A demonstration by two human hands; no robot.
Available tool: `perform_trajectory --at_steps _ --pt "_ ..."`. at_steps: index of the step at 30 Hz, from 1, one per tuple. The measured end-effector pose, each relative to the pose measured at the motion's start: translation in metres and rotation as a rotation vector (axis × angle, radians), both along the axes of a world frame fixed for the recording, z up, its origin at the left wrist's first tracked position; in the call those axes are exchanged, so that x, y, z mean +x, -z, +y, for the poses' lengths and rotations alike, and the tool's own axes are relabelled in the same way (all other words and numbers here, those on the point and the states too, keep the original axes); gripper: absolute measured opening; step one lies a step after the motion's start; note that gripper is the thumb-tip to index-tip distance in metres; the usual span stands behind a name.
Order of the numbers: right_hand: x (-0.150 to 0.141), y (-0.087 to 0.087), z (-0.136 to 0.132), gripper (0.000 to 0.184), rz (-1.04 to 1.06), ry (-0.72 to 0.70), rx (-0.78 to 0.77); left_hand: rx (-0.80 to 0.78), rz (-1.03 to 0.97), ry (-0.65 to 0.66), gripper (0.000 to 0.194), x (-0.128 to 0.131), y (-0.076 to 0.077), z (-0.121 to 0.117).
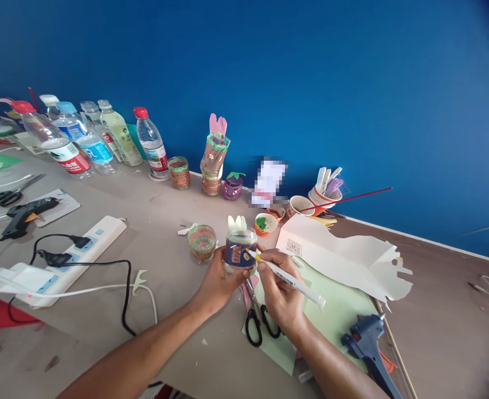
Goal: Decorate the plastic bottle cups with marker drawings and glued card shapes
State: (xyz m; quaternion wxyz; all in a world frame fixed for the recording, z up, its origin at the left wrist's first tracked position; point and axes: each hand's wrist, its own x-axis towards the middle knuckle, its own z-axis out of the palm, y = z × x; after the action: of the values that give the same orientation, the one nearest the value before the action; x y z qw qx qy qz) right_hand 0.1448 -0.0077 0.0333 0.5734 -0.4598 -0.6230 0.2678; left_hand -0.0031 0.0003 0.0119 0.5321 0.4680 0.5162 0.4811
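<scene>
- Holding the blue-wrapped jar (236,256) in the center of the frame: the left hand (218,281) has its grip curled round the lower part. Pale paper shapes stick up at its rim.
- Right hand (283,288) has a narrow, pinched grip on a white marker pen (298,285), yellow tip right at the jar's front.
- Writing, best I can do: the pen has printing along its barrel, too small to read.
- Upper left, a clear red-capped bottle (70,158) has white Chinese characters on red, too soft to swear to. Next to it, a blue-capped bottle (97,154) shows what looks like a capital R.
- There's a QR code (294,247) on the torn white paper (348,255), right of center. The pale upright thing (269,180) above it is pixelated, so no clue.
- Kinda crowded down there: black-handled scissors (253,328) sit right by the right hand, partly over green paper (350,293), with a blue glue gun (366,339) lower right.
- Left side of the tabletop (165,213): a white power strip (92,244), and a black cable (125,293) running down to the left forearm.
- Just left of the jar sits a green-rimmed glass pot (202,252).
</scene>
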Motion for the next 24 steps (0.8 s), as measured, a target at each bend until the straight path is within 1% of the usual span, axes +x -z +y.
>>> perform_trajectory --at_steps 5,8,18,24 --pt "-0.0002 -0.0001 0.0021 0.005 0.04 0.021 -0.063 -0.01 -0.035 -0.006 0.055 0.0014 -0.0028 -0.0009" --pt "-0.0009 -0.0015 0.0025 0.004 0.085 0.026 -0.105 -0.012 -0.034 0.01 0.058 0.0017 -0.0037 -0.0008" --pt "-0.0021 -0.0035 0.0007 0.003 0.15 0.033 -0.094 -0.019 -0.038 -0.002 0.06 0.0014 -0.0045 -0.0008" --pt "-0.0037 -0.0018 0.0004 0.005 0.131 0.036 -0.109 -0.005 -0.036 0.007 0.057 0.0012 -0.0025 -0.0008"
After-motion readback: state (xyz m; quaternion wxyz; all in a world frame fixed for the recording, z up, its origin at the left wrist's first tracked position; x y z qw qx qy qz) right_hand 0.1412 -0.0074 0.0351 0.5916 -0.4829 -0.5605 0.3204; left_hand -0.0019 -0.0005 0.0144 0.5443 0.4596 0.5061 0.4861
